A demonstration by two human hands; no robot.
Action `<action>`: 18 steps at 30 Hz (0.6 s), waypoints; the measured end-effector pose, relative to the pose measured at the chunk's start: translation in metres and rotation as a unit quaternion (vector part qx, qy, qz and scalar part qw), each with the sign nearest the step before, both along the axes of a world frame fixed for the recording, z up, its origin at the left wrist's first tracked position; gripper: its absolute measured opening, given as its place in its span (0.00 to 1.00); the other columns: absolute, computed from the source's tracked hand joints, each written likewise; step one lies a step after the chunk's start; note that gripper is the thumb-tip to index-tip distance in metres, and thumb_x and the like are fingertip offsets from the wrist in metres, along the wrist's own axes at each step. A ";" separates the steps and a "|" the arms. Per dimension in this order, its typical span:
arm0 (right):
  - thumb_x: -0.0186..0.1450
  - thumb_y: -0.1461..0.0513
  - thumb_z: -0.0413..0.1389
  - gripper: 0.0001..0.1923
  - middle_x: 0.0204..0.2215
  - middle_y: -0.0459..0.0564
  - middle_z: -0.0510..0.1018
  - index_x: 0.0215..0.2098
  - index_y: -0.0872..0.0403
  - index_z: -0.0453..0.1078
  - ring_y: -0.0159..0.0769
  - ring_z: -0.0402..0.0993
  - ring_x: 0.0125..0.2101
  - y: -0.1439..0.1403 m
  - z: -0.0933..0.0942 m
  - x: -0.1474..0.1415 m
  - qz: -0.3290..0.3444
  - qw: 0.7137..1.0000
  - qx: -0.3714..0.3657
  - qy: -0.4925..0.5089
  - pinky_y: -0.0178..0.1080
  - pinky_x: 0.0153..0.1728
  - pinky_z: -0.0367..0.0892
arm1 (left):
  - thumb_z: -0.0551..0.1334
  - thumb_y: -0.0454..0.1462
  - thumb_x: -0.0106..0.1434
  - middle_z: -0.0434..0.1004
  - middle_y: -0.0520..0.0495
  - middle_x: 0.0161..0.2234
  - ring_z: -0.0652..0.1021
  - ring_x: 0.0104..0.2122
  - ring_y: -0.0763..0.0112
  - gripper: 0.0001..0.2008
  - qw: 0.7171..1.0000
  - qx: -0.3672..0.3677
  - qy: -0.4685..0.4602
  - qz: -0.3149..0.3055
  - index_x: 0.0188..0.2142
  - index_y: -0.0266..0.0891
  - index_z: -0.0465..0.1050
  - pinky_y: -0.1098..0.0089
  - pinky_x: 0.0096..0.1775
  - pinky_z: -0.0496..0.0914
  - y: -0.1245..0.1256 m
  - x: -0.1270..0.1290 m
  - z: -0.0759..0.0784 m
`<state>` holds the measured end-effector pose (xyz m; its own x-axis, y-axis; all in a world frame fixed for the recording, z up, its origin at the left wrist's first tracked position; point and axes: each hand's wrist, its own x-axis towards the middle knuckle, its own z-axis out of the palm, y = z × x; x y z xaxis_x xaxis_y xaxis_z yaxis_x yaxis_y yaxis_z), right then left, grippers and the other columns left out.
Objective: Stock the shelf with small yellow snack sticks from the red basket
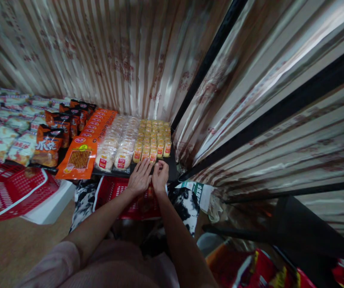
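Observation:
My left hand and my right hand meet at the front edge of a dark shelf, just below rows of small yellow snack packs. The left hand lies flat with fingers spread, its tips touching the front yellow packs. The right hand is curled with fingers pinched together; whether it holds a pack I cannot tell. To the left lie clear-wrapped pale buns and orange snack bags.
A red basket sits under my hands, another red basket at the left. Dark orange bags and pale packets fill the shelf's left. Striped curtains hang behind and at right, with black bars. Red bags lie bottom right.

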<state>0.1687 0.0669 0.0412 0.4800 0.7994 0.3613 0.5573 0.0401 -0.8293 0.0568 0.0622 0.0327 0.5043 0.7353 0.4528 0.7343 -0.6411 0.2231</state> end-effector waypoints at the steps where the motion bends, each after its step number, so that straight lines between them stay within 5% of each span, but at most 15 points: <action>1: 0.65 0.56 0.43 0.15 0.39 0.54 0.70 0.42 0.56 0.63 0.33 0.67 0.36 -0.003 0.000 -0.001 0.002 1.000 0.000 0.005 0.36 0.39 0.64 | 0.48 0.38 0.64 0.48 0.36 0.62 0.45 0.63 0.61 0.26 1.000 -0.002 -0.001 -0.002 0.60 0.30 0.51 0.54 0.61 0.46 0.001 0.000 0.000; 6: 0.66 0.54 0.41 0.15 0.29 0.47 0.71 0.37 0.54 0.63 0.31 0.67 0.28 -0.026 -0.005 -0.006 0.050 0.997 -0.015 0.063 0.34 0.34 0.63 | 0.48 0.37 0.64 0.49 0.36 0.62 0.47 0.63 0.61 0.24 1.000 -0.001 -0.016 -0.011 0.59 0.31 0.53 0.53 0.60 0.49 0.000 -0.001 -0.005; 11: 0.67 0.54 0.38 0.17 0.20 0.43 0.67 0.29 0.52 0.63 0.31 0.65 0.23 -0.056 -0.023 -0.007 0.110 0.990 -0.059 0.069 0.32 0.29 0.61 | 0.48 0.35 0.64 0.58 0.36 0.59 0.51 0.62 0.60 0.19 0.997 -0.015 -0.060 -0.049 0.54 0.31 0.62 0.55 0.58 0.55 -0.027 -0.013 -0.018; 14: 0.66 0.54 0.39 0.18 0.21 0.46 0.70 0.26 0.51 0.63 0.33 0.66 0.23 -0.065 -0.041 -0.001 0.076 0.986 -0.145 0.013 0.33 0.28 0.59 | 0.50 0.35 0.63 0.63 0.37 0.56 0.55 0.61 0.61 0.20 0.989 -0.056 -0.091 -0.098 0.53 0.32 0.63 0.57 0.56 0.59 -0.049 -0.021 -0.036; 18: 0.62 0.61 0.45 0.12 0.24 0.49 0.75 0.26 0.51 0.67 0.35 0.70 0.26 -0.061 -0.073 0.004 0.136 0.945 -0.292 -0.059 0.35 0.30 0.60 | 0.53 0.35 0.60 0.71 0.40 0.49 0.70 0.51 0.64 0.18 0.974 -0.192 -0.078 -0.089 0.50 0.38 0.66 0.61 0.51 0.66 -0.062 -0.024 -0.066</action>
